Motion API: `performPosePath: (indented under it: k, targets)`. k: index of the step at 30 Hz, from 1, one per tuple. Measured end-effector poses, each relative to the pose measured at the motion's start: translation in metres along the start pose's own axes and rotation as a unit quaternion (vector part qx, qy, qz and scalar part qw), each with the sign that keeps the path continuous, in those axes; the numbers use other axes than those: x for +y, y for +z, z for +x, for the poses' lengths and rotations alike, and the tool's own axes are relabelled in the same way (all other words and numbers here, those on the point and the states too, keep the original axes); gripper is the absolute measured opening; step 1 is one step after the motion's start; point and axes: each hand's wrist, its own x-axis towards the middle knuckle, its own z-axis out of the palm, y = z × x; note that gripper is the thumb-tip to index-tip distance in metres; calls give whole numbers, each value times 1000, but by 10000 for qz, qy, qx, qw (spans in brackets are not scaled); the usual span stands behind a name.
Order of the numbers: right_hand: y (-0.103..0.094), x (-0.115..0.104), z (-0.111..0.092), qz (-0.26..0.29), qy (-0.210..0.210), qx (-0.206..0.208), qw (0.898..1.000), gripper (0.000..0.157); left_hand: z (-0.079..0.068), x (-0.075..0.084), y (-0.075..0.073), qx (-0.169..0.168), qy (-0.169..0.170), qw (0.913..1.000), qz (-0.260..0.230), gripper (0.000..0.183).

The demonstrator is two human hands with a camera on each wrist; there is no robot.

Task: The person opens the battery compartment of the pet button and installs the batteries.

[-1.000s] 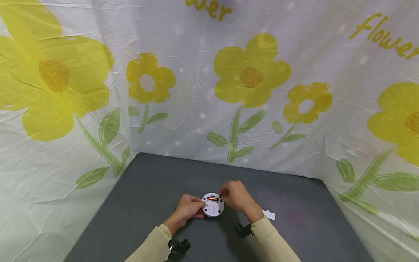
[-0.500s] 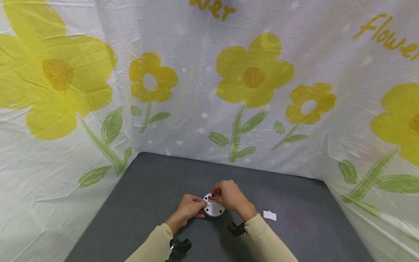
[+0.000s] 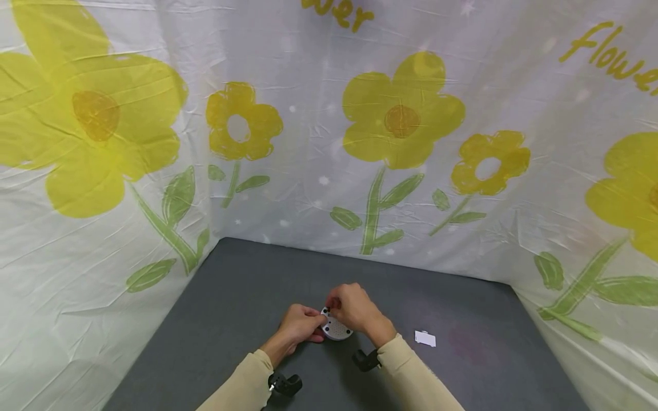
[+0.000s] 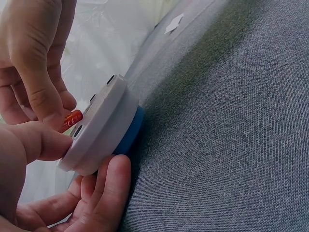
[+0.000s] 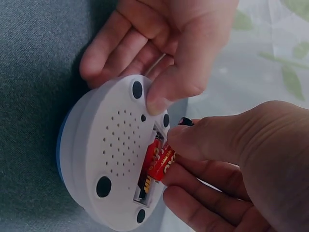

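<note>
A round white device [image 5: 116, 176] with a blue lower part [image 4: 131, 130] lies with its perforated underside and dark round feet facing up. My left hand [image 3: 299, 325] grips its edge, thumb on the underside and fingers around the side. Inside its open battery slot rests one red and black battery [image 5: 150, 153]. My right hand [image 3: 356, 309] pinches a second red battery [image 5: 161, 163] with a black end between thumb and fingers. That battery slants over the slot, its red end overlapping the first battery in the right wrist view. In the head view the right hand hides the slot.
A small white battery cover [image 3: 425, 338] lies on the dark grey table [image 3: 247, 279], to the right of the right hand. A white curtain with yellow flowers [image 3: 403, 121] hangs around the table's back and sides. Black wrist cameras [image 3: 286, 385] sit at both wrists.
My right hand has moved left over the device with the battery, covering the slot in the head view. The cover now shows fully beside the right arm. My left hand keeps its grip.
</note>
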Motion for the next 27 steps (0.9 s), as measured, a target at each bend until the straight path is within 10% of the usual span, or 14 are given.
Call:
performPosePath:
  k: [27]
  targets:
    - [12,13,-8,-109,20,346,9993,10,-1,0,1,52,20,10000,-21,23]
